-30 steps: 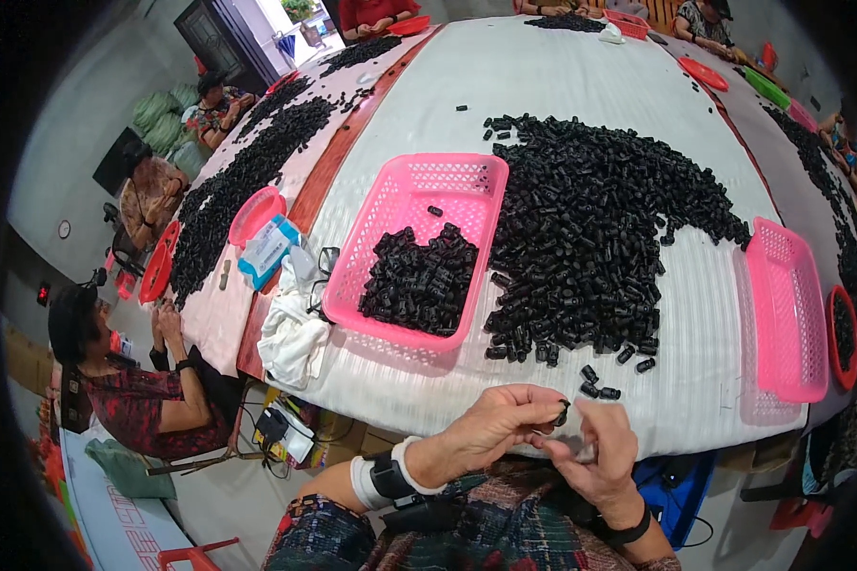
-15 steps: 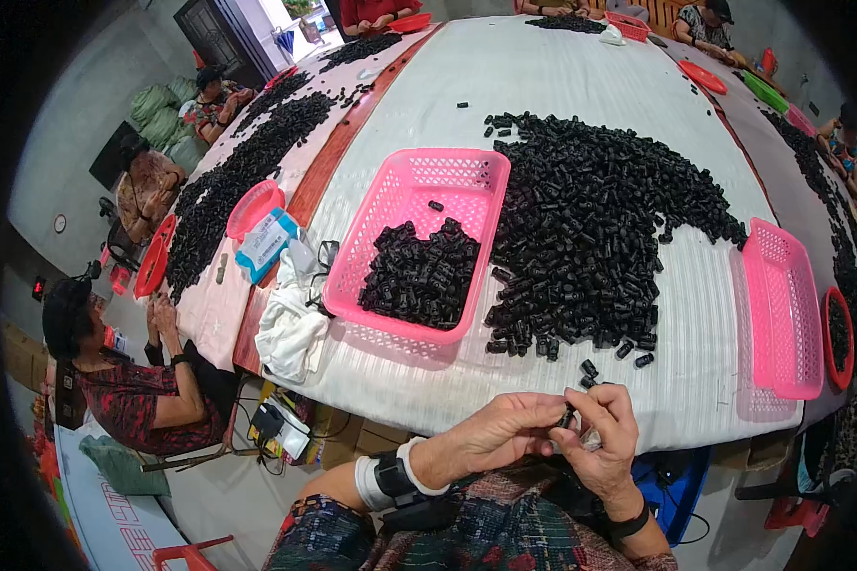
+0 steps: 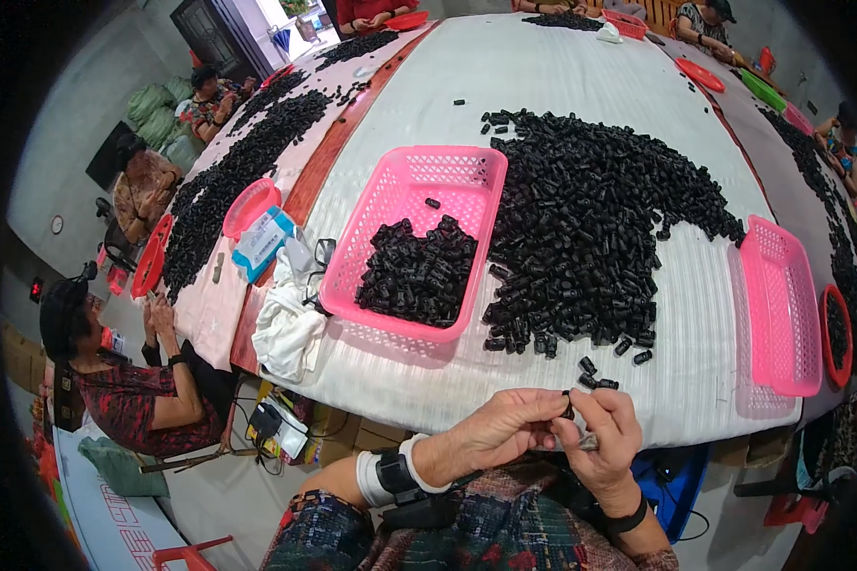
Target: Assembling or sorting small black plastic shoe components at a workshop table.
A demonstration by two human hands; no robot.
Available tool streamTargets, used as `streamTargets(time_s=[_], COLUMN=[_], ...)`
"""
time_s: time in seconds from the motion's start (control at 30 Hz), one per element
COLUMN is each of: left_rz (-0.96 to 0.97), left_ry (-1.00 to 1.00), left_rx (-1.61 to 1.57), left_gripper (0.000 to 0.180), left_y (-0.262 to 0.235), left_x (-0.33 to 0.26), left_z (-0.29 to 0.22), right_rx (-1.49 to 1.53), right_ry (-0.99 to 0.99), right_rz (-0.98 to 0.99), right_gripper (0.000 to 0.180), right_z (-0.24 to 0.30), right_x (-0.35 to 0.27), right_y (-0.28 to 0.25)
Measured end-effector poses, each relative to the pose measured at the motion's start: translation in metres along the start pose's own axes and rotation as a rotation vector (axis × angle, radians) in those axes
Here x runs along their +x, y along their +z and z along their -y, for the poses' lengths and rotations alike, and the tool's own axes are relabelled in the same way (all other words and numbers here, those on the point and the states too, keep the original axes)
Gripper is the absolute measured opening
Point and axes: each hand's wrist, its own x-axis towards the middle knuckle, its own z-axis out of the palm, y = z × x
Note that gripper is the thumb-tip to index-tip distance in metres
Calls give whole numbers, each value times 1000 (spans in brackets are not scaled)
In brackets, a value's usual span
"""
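Observation:
Near the table's front edge, my left hand (image 3: 501, 430) and my right hand (image 3: 604, 445) meet, their fingers pinched round one small black plastic cylinder (image 3: 568, 407). Most of that piece is hidden by the fingertips. Something pale shows by the right hand's curled fingers, too small to name. Just beyond my hands lie a few loose black cylinders (image 3: 588, 367). Past those spreads a big pile of the same pieces (image 3: 581, 238). To the left of the pile, a pink perforated basket (image 3: 407, 329) holds a heap of these cylinders in its near half.
On the right stands a pink basket (image 3: 788, 381). A white cloth (image 3: 289, 333) and a blue-and-white packet (image 3: 263, 244) lie at the left, beside a pink round basket (image 3: 251, 207). Several people sit around the table, one person (image 3: 138, 404) close on my left, with further black piles.
My hands stay together with the black cylinder between them; the fingers have shifted slightly and the piece's tip now points more upward. The view has moved a little; the baskets and pile look the same.

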Motion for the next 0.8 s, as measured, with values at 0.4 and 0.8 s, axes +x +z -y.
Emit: streamTargets(time_s=[0.4,0.8], left_rz=[-49,23], left_ry=[12,65], left_rx=[-18,10], left_gripper=[22,17], left_y=[9,10], left_x=[0,0], left_z=[0,-1], right_rx=[-119,-47], right_ry=[-289,-259], right_rz=[-100,-116], right_gripper=[34,28], right_z=[-2,-3], right_x=[2,2], right_y=[1,0])
